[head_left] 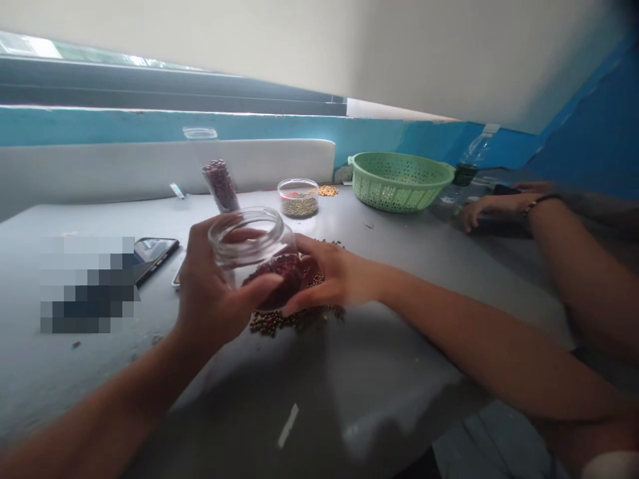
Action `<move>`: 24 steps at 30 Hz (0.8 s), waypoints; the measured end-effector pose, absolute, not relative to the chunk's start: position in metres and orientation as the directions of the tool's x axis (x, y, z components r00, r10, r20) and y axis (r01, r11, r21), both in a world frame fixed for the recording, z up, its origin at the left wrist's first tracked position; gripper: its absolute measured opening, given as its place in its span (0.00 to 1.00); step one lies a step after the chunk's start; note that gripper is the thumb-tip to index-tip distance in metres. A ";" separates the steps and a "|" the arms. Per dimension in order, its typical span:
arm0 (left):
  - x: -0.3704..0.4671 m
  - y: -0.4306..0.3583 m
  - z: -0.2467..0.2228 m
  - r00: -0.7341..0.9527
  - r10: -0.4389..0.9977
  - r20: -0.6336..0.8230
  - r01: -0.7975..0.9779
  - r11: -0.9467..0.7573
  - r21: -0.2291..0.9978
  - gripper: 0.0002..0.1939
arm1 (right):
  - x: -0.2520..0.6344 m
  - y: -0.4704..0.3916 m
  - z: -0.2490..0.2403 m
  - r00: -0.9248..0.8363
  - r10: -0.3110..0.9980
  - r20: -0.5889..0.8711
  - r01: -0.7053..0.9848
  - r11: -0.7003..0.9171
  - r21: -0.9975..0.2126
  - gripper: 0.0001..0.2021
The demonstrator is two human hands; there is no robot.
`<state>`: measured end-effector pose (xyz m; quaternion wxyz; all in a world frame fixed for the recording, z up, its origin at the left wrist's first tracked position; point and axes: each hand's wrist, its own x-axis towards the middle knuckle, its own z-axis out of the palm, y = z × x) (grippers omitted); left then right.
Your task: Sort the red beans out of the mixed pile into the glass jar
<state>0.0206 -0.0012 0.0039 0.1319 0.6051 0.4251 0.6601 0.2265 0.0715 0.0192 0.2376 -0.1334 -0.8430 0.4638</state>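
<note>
My left hand (210,286) is wrapped around a clear jar (247,249), its thumb across the near side. The jar is held tilted above the table, its open mouth up, with dark red beans (277,276) lying in its lower right part. From the right, my right hand (332,273) closes on the bottom end of the jar, thumb below and fingers above; some fingertips are hidden behind it. Under the hands, a pile of loose brown beans (274,324) is spread on the table.
A tall jar of dark beans (221,183), a round tub of greenish beans (299,205), yellow kernels (328,191) and a green basket (394,196) stand toward the wall. A phone (157,251) lies left. At right, another person's hand (492,207) is near a plastic bottle (469,166).
</note>
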 end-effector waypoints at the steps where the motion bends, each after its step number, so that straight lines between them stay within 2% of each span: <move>1: 0.022 0.000 0.005 -0.259 0.720 0.644 0.301 -0.573 0.762 0.40 | 0.223 0.070 0.015 -0.832 0.493 0.254 0.018 0.481 -0.876 0.45; 3: 0.024 0.001 0.009 -0.255 0.769 0.587 0.231 -0.541 0.809 0.34 | 0.216 0.067 0.009 -0.809 0.545 0.220 -0.036 0.327 -0.944 0.46; 7: 0.027 0.005 0.012 -0.176 0.842 0.509 0.028 -0.513 0.858 0.39 | 0.208 0.069 0.005 -0.820 0.541 0.186 -0.171 0.080 -0.982 0.43; 9: 0.025 0.008 0.007 -0.143 0.852 0.504 -0.038 -0.513 0.857 0.35 | 0.208 0.073 0.006 -0.825 0.540 0.167 -0.196 0.005 -0.981 0.41; 12: 0.017 0.010 -0.005 -0.111 0.853 0.510 -0.026 -0.516 0.856 0.34 | 0.210 0.076 0.009 -0.837 0.519 0.175 -0.216 -0.020 -0.976 0.35; 15: 0.010 0.010 -0.010 -0.069 0.847 0.528 0.014 -0.528 0.849 0.37 | 0.211 0.078 0.011 -0.851 0.482 0.210 -0.236 0.005 -0.972 0.33; 17: 0.009 0.010 -0.007 -0.049 0.837 0.545 0.047 -0.543 0.839 0.41 | 0.212 0.079 0.010 -0.846 0.485 0.223 -0.234 0.038 -0.971 0.38; 19: 0.012 0.009 -0.001 -0.028 0.848 0.529 0.075 -0.526 0.847 0.40 | 0.212 0.083 0.006 -0.833 0.502 0.235 -0.210 0.106 -0.972 0.45; 22: 0.020 0.009 0.003 -0.050 0.883 0.467 0.110 -0.460 0.881 0.33 | 0.214 0.087 0.002 -0.808 0.544 0.225 -0.040 0.330 -0.943 0.49; 24: 0.024 0.009 0.001 -0.133 0.879 0.457 0.142 -0.439 0.887 0.35 | 0.217 0.088 0.006 -0.765 0.599 0.235 0.113 0.484 -0.868 0.45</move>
